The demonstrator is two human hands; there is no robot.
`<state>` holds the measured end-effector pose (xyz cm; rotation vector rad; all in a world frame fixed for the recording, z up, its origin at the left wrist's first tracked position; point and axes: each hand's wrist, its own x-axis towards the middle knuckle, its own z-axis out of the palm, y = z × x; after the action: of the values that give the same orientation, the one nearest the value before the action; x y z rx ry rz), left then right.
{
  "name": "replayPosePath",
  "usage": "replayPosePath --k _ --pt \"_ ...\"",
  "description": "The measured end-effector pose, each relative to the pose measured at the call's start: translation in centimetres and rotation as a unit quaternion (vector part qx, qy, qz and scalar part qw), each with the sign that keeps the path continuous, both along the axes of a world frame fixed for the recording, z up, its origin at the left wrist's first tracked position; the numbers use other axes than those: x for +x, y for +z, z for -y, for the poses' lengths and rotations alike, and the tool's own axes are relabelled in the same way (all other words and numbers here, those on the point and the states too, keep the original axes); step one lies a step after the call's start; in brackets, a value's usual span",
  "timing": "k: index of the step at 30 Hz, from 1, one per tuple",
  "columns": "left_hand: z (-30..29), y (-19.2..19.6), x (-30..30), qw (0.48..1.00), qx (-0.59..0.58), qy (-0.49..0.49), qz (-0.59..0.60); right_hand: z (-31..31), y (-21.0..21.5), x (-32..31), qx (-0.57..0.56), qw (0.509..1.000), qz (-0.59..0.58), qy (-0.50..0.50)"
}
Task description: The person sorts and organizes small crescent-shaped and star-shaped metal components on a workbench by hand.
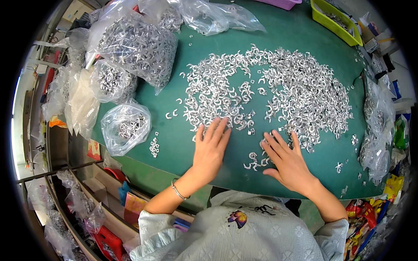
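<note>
Two heaps of small silvery metal pieces, many of them crescent-shaped, lie spread on the green tabletop [244,154]. My left hand [211,145] is flat with fingers apart, its fingertips at the near edge of the left heap [213,91]. Stretched out too, my right hand [285,158] has its fingertips at the near edge of the right heap [309,91]. Between the hands, beside my right thumb, sits a small cluster of crescent pieces [256,161]. Neither hand visibly holds a piece. Any pieces under the fingers are hidden.
An open clear bag [126,128] with metal pieces stands at the left edge, near several loose pieces [154,147]. Behind it are a large full bag [137,48] and a smaller one [113,80]. A yellow-green tray [335,21] is at far right; filled bags [375,130] line the right edge.
</note>
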<state>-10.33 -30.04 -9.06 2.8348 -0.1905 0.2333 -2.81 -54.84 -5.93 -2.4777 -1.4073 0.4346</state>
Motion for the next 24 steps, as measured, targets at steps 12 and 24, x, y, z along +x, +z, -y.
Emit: replayPosePath --k 12,24 --pt "4.7 0.5 -1.2 0.975 -0.171 -0.138 -0.023 0.4 -0.3 0.9 0.058 0.996 0.022 -0.067" --pt "0.7 0.4 -0.1 0.999 0.006 -0.034 -0.018 0.1 0.0 -0.5 0.001 1.000 0.022 -0.012"
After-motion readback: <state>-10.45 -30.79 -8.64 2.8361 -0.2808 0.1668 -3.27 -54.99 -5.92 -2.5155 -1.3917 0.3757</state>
